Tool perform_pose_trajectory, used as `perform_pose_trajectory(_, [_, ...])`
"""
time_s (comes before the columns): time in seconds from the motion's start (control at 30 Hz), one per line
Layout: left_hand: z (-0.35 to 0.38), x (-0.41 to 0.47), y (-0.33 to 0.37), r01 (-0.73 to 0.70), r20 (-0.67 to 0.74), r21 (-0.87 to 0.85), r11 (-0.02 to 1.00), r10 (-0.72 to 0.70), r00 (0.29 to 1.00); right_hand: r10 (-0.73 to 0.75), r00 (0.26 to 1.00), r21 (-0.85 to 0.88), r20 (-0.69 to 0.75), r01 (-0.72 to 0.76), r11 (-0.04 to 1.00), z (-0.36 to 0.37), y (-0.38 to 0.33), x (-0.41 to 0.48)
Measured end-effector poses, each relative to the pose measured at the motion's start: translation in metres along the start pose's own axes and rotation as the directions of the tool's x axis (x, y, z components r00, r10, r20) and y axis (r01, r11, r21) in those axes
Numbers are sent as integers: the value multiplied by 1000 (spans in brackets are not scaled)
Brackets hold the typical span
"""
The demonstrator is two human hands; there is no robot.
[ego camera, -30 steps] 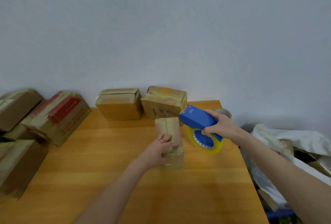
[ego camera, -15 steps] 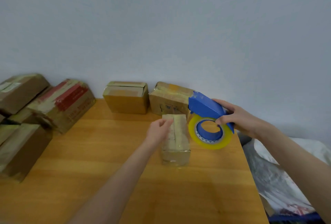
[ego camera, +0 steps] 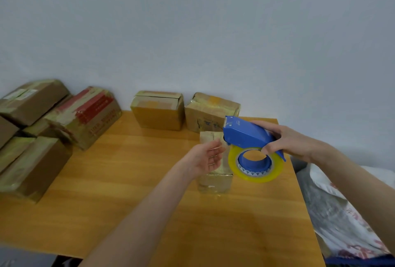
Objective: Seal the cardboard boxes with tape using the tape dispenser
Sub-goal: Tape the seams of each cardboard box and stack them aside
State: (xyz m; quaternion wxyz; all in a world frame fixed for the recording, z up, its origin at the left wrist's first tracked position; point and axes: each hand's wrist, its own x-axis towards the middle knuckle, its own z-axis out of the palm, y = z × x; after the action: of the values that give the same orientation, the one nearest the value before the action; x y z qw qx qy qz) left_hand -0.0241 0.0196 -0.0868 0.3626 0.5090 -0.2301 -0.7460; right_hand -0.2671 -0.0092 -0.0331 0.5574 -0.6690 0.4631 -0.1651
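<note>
A small narrow cardboard box (ego camera: 214, 178), wrapped in clear tape, stands on the wooden table (ego camera: 119, 181) near its right side. My right hand (ego camera: 286, 140) grips a blue tape dispenser (ego camera: 245, 134) with a yellowish tape roll (ego camera: 255, 167), held in the air just right of and above the box. My left hand (ego camera: 206, 156) hovers over the box's left side, palm turned up, fingers apart, holding nothing. The hand and the roll hide part of the box's top.
Two cardboard boxes (ego camera: 159, 109) (ego camera: 210, 110) stand against the wall behind the small box. A pile of larger boxes (ego camera: 85, 115) fills the table's left side. White plastic bags (ego camera: 342, 209) lie beyond the right table edge.
My left hand has lifted off the small box and turned palm up. My right hand has raised the dispenser and tilted it. The view has shifted slightly.
</note>
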Motion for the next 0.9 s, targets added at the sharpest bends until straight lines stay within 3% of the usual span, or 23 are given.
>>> perform_pose_trajectory(0.3, [-6,2,-6,-47,-8,-1,999,47,999,14,999,-25,36,-13,1000,-1,2,0])
perform_pose_trajectory(0.47, [-11,1,-7,-118,-68,177,977,132,989,3,999,-142,48,4,990,1,0,-3])
perform_pose_trajectory(0.6, [-10,-1,-8,-187,-174,434,881,286,942,3,998,-319,65,18,948,9,1,-2])
perform_pose_trajectory(0.73, [-15,-3,-19,-150,-202,475,867,273,941,-11,996,-454,85,49,890,18,4,-1])
perform_pose_trajectory(0.9, [-32,-12,-28,-100,-281,489,867,265,922,-15,993,-467,113,66,882,16,22,-6])
